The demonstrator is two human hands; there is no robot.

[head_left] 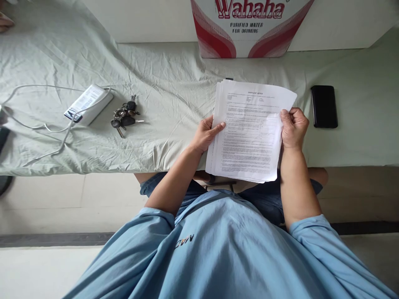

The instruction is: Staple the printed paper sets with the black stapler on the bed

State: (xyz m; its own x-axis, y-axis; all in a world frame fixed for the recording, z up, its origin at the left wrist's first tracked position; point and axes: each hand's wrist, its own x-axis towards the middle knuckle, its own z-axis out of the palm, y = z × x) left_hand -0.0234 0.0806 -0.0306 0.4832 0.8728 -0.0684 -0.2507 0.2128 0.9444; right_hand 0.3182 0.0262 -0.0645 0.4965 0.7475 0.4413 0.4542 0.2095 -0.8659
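Note:
A stack of printed paper sheets [246,141] is held up in front of me, over the front edge of the table. Its top page is headed "OVERLEAF NOTES" and covered in small print. My left hand [207,132] grips the stack's left edge, thumb on top and fingers underneath. At the upper right edge, my right hand [294,124] pinches the sheets between thumb and curled fingers. The upper right corner bends slightly above that hand. Behind the top edge of the papers a small dark object [229,79] peeks out, mostly hidden.
A pale green cloth [168,99] covers the table. On the left lie a bunch of keys [126,116], a white box [89,104] and a white cable [64,141]. A black phone [324,106] lies right. A Wahaha water carton [249,39] stands behind. Part of another person's hand [4,23] shows top left.

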